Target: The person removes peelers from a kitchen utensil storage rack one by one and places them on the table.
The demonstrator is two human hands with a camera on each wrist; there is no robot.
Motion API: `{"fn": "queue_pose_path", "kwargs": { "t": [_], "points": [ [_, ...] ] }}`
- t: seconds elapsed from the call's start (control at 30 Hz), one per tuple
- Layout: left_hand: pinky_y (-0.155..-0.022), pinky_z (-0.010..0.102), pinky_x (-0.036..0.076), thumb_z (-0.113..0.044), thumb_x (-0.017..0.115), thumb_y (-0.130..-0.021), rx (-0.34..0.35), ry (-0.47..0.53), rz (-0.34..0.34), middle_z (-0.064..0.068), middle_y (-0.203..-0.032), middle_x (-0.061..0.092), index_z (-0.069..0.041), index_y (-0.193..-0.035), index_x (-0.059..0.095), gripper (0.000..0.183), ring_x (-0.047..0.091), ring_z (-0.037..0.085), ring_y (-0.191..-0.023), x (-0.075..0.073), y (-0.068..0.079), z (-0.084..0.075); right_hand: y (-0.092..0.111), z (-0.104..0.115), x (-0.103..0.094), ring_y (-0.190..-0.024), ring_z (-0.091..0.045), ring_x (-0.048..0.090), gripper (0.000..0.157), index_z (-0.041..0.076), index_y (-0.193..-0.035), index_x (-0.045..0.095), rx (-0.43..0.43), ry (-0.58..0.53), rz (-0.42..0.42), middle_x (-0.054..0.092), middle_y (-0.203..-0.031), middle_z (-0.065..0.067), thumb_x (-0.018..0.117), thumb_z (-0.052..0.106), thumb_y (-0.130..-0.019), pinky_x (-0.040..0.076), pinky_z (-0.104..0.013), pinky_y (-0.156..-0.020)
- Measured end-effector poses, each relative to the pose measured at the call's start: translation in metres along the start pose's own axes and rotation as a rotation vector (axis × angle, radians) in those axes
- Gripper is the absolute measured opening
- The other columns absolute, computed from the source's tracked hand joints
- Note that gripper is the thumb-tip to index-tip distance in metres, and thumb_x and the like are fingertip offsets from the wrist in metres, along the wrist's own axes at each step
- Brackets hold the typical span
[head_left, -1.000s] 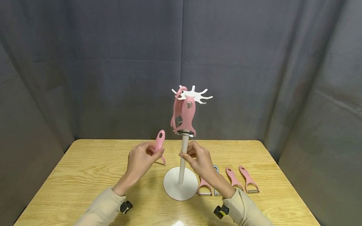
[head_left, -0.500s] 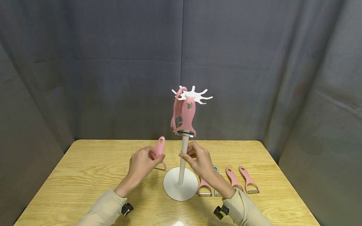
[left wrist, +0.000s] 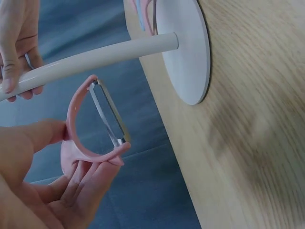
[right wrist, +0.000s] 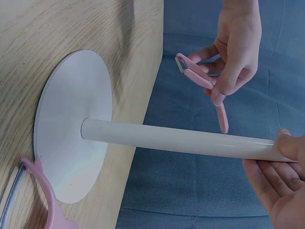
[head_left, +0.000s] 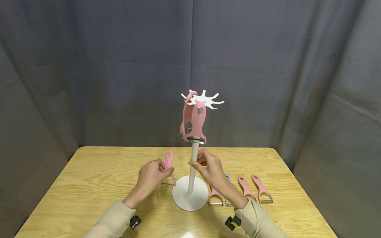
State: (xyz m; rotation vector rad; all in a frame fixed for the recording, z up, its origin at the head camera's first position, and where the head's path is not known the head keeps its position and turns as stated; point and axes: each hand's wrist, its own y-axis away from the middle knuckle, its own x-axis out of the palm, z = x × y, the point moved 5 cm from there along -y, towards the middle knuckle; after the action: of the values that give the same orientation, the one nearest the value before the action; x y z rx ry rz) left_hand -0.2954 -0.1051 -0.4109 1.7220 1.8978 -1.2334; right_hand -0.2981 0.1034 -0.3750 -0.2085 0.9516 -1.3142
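My left hand (head_left: pixel 151 176) pinches a pink peeler (head_left: pixel 168 160) between thumb and fingers, handle up and blade end down, just left of the stand. In the left wrist view the peeler's metal blade (left wrist: pixel 108 112) faces the table, with the thumb on one side and fingers on the other. My right hand (head_left: pixel 209 168) grips the white pole (head_left: pixel 191 180) of the stand about midway up. White hooks (head_left: pixel 205 98) spread from the pole's top. Pink peelers hang there, one in front (head_left: pixel 198 120) and others overlapping on the left (head_left: pixel 186 114).
The stand's round white base (head_left: pixel 184 201) rests on the wooden table. Right of it lie several peelers: pink ones (head_left: pixel 262 190) and a blue one (head_left: pixel 227 178), partly hidden by my right forearm. A grey curtain (head_left: pixel 134 82) rises behind the table.
My left hand has lowered the pink peeler toward the table and brought it slightly nearer the base. The right hand keeps its grip on the pole; the hanging peelers have not moved.
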Motion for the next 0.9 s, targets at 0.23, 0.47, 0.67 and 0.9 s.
{"fn": "queue_pose_path", "kwargs": {
  "t": [0.23, 0.47, 0.67, 0.9],
  "points": [
    [-0.043, 0.026, 0.032, -0.026, 0.080, -0.083, -0.064, -0.010, 0.091, -0.004, -0.056, 0.047, -0.010, -0.069, 0.055, 0.033, 0.041, 0.009, -0.048, 0.007, 0.002, 0.005, -0.001, -0.001, -0.001, -0.072, -0.016, 0.070, 0.022, 0.004, -0.096, 0.060, 0.019, 0.000, -0.001, 0.069, -0.083, -0.005, 0.078, 0.002, -0.083, 0.058, -0.026, -0.065],
    [-0.040, 0.023, 0.028, -0.027, 0.079, -0.084, -0.072, -0.042, 0.109, -0.004, -0.052, 0.043, -0.011, -0.063, 0.051, 0.038, 0.037, 0.008, -0.044, 0.012, 0.005, 0.011, -0.001, -0.001, -0.001, -0.071, -0.017, 0.070, 0.022, 0.003, -0.097, 0.060, 0.010, -0.009, -0.001, 0.069, -0.083, -0.005, 0.078, 0.003, -0.083, 0.058, -0.027, -0.064],
    [-0.041, 0.024, 0.029, -0.028, 0.078, -0.083, -0.104, -0.053, 0.138, -0.004, -0.052, 0.043, -0.012, -0.060, 0.048, 0.041, 0.038, 0.008, -0.045, 0.017, 0.007, 0.018, -0.001, -0.001, -0.001, -0.071, -0.014, 0.069, 0.022, 0.003, -0.097, 0.060, 0.023, -0.006, 0.005, 0.069, -0.083, -0.005, 0.077, 0.002, -0.084, 0.058, -0.026, -0.065],
    [-0.042, 0.023, 0.028, -0.029, 0.078, -0.084, -0.152, -0.080, 0.216, -0.006, -0.051, 0.038, -0.013, -0.057, 0.044, 0.046, 0.035, 0.008, -0.046, 0.029, 0.013, 0.026, 0.000, -0.001, 0.000, -0.071, -0.014, 0.069, 0.022, 0.003, -0.097, 0.060, 0.013, 0.000, 0.004, 0.069, -0.083, -0.005, 0.078, 0.003, -0.084, 0.058, -0.026, -0.065]
  ]
}}
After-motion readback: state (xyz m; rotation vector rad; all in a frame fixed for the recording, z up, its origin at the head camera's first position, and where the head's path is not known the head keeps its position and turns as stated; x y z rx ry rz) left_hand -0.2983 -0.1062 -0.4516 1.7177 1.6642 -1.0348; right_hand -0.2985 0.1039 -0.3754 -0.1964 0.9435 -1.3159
